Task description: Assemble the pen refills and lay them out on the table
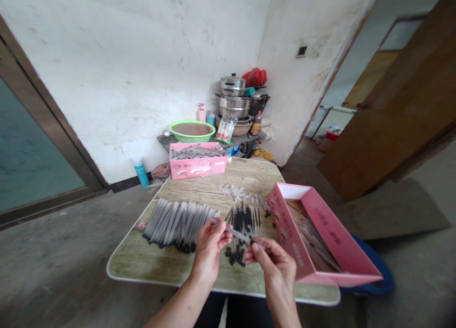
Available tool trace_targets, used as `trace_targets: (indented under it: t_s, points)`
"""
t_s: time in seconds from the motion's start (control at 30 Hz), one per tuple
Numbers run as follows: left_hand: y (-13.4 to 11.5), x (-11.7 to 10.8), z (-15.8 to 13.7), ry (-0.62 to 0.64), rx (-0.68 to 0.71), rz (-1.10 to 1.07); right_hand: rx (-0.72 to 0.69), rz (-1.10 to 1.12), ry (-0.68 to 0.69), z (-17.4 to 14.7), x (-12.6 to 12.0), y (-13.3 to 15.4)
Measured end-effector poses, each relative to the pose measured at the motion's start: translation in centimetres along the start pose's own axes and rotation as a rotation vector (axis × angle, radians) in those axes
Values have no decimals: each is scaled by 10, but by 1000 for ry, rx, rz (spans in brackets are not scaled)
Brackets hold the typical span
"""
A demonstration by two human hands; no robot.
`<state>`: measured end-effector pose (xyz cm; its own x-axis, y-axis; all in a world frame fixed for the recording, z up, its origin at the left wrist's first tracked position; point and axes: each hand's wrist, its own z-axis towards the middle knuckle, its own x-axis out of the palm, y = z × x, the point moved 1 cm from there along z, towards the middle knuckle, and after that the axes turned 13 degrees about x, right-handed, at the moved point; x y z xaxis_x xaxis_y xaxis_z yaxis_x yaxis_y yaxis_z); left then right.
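My left hand (209,247) pinches a translucent pen barrel (235,232) between thumb and fingers. The barrel slants down toward my right hand (275,261), whose thumb and finger close on a small black plug (251,241) at its lower end. Whether the plug sits fully in the barrel is too small to tell. Left of my hands lies a wide row of similar barrels (178,221) with black near ends. Behind and beneath my hands are dark pen refills (244,217). Loose black plugs (235,257) are scattered on the table between my hands.
Small whitish caps (237,192) lie farther back on the wooden-patterned table (142,266). A pink box (199,167) full of pens stands at the far edge. At right, a larger pink box (333,228) holds long pale pieces. Pots (233,105) and a green basin (192,137) stand behind.
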<state>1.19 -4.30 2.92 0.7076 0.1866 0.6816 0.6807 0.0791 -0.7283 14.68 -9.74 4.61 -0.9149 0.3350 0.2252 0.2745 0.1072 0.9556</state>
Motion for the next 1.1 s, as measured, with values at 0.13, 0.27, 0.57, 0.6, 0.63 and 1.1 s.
trace_targets:
  t_s: [0.13, 0.27, 0.57, 0.6, 0.63, 1.1]
  points:
    - [-2, 0, 0, 23, 35, 29, 13, 40, 4, 1, 1, -1]
    - [-2, 0, -1, 38, 60, 46, 14, 51, 5, 0, 1, 0]
    - [0, 1, -7, 42, 98, 80, 5, 7, -31, -2, 4, -5]
    - [0, 1, -8, 44, 105, 84, -5, -24, -50, -2, 4, -6]
    - [0, 1, -9, 48, 109, 89, -19, -72, -76, -2, 4, -8]
    - [3, 0, -8, 80, 120, 117, -40, -230, -18, 1, -5, -9]
